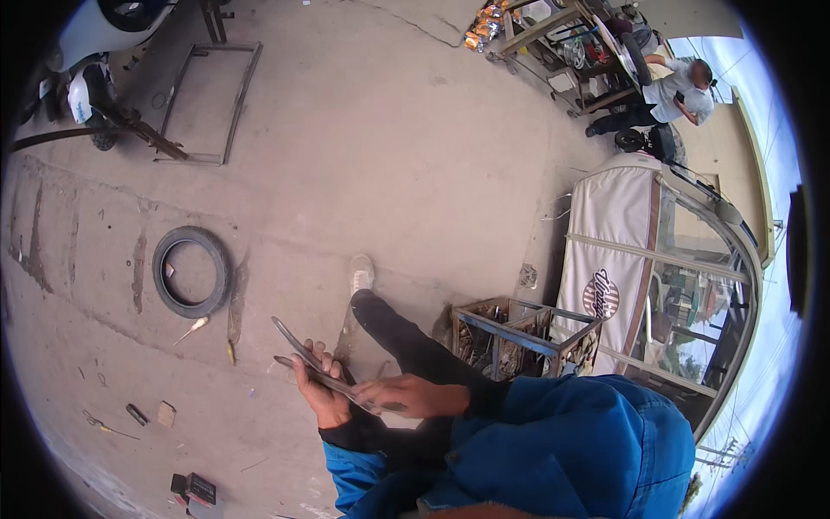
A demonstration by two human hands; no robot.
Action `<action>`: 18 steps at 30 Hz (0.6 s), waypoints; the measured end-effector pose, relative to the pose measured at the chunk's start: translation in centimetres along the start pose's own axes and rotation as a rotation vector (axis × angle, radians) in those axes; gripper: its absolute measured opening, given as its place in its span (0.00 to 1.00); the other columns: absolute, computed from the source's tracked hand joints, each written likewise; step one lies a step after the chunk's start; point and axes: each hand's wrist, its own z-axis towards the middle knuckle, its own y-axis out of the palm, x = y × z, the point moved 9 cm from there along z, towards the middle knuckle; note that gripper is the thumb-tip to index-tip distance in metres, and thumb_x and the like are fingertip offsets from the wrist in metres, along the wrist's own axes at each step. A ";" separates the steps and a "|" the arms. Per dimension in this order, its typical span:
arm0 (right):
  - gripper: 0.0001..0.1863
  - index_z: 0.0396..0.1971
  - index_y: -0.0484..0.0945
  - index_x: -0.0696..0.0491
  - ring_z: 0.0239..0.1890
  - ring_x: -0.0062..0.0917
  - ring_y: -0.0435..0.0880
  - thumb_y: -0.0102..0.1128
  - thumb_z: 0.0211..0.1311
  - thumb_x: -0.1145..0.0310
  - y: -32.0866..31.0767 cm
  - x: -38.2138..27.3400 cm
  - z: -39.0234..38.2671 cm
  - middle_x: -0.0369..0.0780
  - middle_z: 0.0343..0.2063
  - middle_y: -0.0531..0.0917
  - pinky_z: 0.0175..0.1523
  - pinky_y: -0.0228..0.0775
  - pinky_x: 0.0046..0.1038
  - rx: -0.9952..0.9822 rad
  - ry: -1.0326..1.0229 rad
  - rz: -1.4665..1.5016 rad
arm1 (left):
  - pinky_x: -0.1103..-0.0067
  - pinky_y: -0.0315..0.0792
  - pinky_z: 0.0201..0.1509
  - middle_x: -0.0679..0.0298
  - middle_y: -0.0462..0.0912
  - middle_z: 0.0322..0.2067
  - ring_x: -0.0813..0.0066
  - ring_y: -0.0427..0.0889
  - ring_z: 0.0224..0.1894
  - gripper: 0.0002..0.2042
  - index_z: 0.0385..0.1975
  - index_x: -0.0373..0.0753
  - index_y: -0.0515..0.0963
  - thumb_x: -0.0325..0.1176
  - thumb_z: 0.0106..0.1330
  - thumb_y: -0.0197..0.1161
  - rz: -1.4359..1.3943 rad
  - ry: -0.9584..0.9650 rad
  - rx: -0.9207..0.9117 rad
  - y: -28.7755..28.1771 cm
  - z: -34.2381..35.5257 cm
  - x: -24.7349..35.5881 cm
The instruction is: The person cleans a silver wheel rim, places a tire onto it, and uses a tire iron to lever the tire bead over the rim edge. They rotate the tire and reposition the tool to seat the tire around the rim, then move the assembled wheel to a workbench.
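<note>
Both my hands are around a long, dark grey, flattened band that looks like an inner tube (327,378). My left hand (322,400) is closed on it from below, with its thumb and fingertips around the band. Over the near end lies my right hand (415,396), fingers pressed onto the band. One curved end of the band sticks up beyond my left fingers. On the floor to the left lies a black tire (222,270). Close to it are a screwdriver-like tool with a pale handle (201,323) and a small yellow-handled tool (231,352).
A blue-topped metal rack (519,336) stands at right, beside a covered vehicle (609,208). Scissors (92,419), a black cylinder (137,414) and a box (201,490) lie lower left. A metal frame (245,99) and motorbike (91,95) are upper left; a person (674,97) stands upper right.
</note>
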 end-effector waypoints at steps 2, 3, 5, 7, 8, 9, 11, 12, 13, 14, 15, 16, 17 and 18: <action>0.11 0.50 0.79 0.60 0.74 0.48 0.77 0.69 0.73 0.75 -3.2 -6.4 -3.0 0.51 0.66 0.80 0.73 0.75 0.45 -0.021 -0.197 -0.082 | 0.79 0.67 0.29 0.67 0.72 0.28 0.78 0.71 0.30 0.13 0.53 0.37 0.75 0.41 0.84 0.59 0.223 -0.029 -0.020 5.6 -3.3 -2.2; 0.12 0.50 0.78 0.60 0.76 0.49 0.74 0.69 0.72 0.74 -5.6 -9.1 -3.6 0.54 0.68 0.77 0.74 0.74 0.47 -0.029 -0.272 -0.166 | 0.78 0.66 0.29 0.69 0.69 0.25 0.77 0.70 0.29 0.10 0.48 0.39 0.74 0.40 0.84 0.60 0.388 0.030 -0.038 9.4 -4.9 -2.9; 0.33 0.64 0.72 0.59 0.79 0.53 0.65 0.76 0.61 0.71 -10.4 -11.1 -5.5 0.57 0.75 0.66 0.77 0.67 0.51 -0.026 -0.194 -0.220 | 0.77 0.68 0.31 0.68 0.71 0.27 0.76 0.72 0.29 0.10 0.45 0.41 0.73 0.40 0.83 0.60 0.597 0.116 -0.104 17.6 -7.9 -4.6; 0.51 0.79 0.59 0.56 0.78 0.54 0.66 0.77 0.58 0.69 -16.5 -12.8 -7.1 0.56 0.77 0.63 0.76 0.68 0.49 -0.029 0.063 -0.184 | 0.75 0.71 0.36 0.65 0.75 0.30 0.72 0.76 0.31 0.12 0.46 0.40 0.73 0.43 0.82 0.62 0.701 0.136 -0.247 27.7 -11.7 -8.7; 0.59 0.85 0.47 0.52 0.76 0.51 0.70 0.76 0.58 0.66 -19.9 -14.5 -7.0 0.56 0.74 0.67 0.73 0.69 0.44 -0.200 0.182 0.022 | 0.74 0.73 0.39 0.63 0.76 0.31 0.71 0.77 0.32 0.13 0.47 0.40 0.73 0.44 0.82 0.63 0.765 0.154 -0.334 31.3 -12.4 -11.3; 0.57 0.86 0.45 0.50 0.73 0.46 0.73 0.73 0.64 0.65 -22.5 -15.5 -8.0 0.55 0.71 0.72 0.72 0.68 0.41 -0.171 0.180 0.156 | 0.72 0.75 0.41 0.62 0.78 0.33 0.70 0.79 0.34 0.15 0.47 0.39 0.74 0.45 0.81 0.63 0.822 0.172 -0.422 35.0 -13.1 -13.7; 0.53 0.87 0.43 0.49 0.71 0.40 0.75 0.68 0.72 0.63 -27.7 -17.3 -9.7 0.53 0.70 0.74 0.72 0.67 0.39 -0.121 0.260 0.294 | 0.71 0.77 0.47 0.60 0.80 0.38 0.70 0.81 0.40 0.15 0.48 0.36 0.73 0.44 0.81 0.62 0.985 0.235 -0.567 41.4 -14.1 -18.3; 0.51 0.87 0.42 0.49 0.72 0.38 0.75 0.66 0.76 0.61 -29.5 -15.6 -10.1 0.51 0.73 0.73 0.73 0.66 0.38 -0.018 0.123 0.246 | 0.71 0.77 0.49 0.59 0.80 0.39 0.70 0.81 0.40 0.14 0.47 0.35 0.73 0.42 0.82 0.60 1.011 0.275 -0.594 45.3 -15.2 -20.8; 0.50 0.87 0.43 0.50 0.75 0.36 0.72 0.67 0.77 0.60 -33.3 -18.8 -10.7 0.49 0.74 0.71 0.75 0.64 0.36 0.003 0.088 0.356 | 0.72 0.78 0.50 0.59 0.81 0.39 0.69 0.82 0.40 0.14 0.47 0.34 0.73 0.41 0.83 0.58 1.044 0.313 -0.607 48.3 -15.9 -22.8; 0.50 0.87 0.44 0.49 0.76 0.36 0.71 0.67 0.77 0.61 -35.9 -19.3 -11.4 0.49 0.75 0.70 0.76 0.64 0.37 0.073 0.015 0.434 | 0.72 0.78 0.50 0.59 0.81 0.39 0.69 0.82 0.41 0.13 0.46 0.34 0.73 0.40 0.83 0.57 1.081 0.290 -0.680 50.7 -16.2 -25.2; 0.50 0.87 0.45 0.49 0.77 0.36 0.69 0.68 0.77 0.61 -38.5 -19.4 -11.9 0.49 0.76 0.69 0.77 0.63 0.37 0.132 -0.065 0.503 | 0.72 0.78 0.51 0.59 0.81 0.40 0.69 0.82 0.41 0.13 0.46 0.34 0.73 0.40 0.83 0.56 1.110 0.276 -0.754 53.1 -16.2 -27.6; 0.47 0.85 0.47 0.51 0.75 0.38 0.73 0.67 0.76 0.63 -41.5 -18.6 -12.9 0.50 0.73 0.72 0.75 0.65 0.37 0.277 -0.042 0.459 | 0.72 0.78 0.51 0.59 0.81 0.40 0.68 0.82 0.41 0.13 0.46 0.33 0.73 0.39 0.84 0.55 1.139 0.265 -0.828 55.5 -16.2 -30.0; 0.45 0.83 0.49 0.53 0.72 0.40 0.76 0.67 0.76 0.65 -43.9 -17.5 -13.9 0.52 0.71 0.74 0.73 0.67 0.38 0.409 -0.024 0.418 | 0.72 0.79 0.51 0.58 0.81 0.41 0.68 0.82 0.42 0.12 0.48 0.34 0.72 0.39 0.84 0.56 1.193 0.246 -0.896 57.6 -16.0 -32.1; 0.42 0.81 0.52 0.56 0.69 0.42 0.79 0.66 0.76 0.67 -46.6 -16.8 -15.1 0.53 0.68 0.76 0.71 0.70 0.39 0.546 0.002 0.376 | 0.71 0.81 0.51 0.57 0.81 0.43 0.68 0.82 0.43 0.11 0.50 0.35 0.71 0.38 0.85 0.56 1.243 0.219 -0.966 59.6 -16.1 -34.5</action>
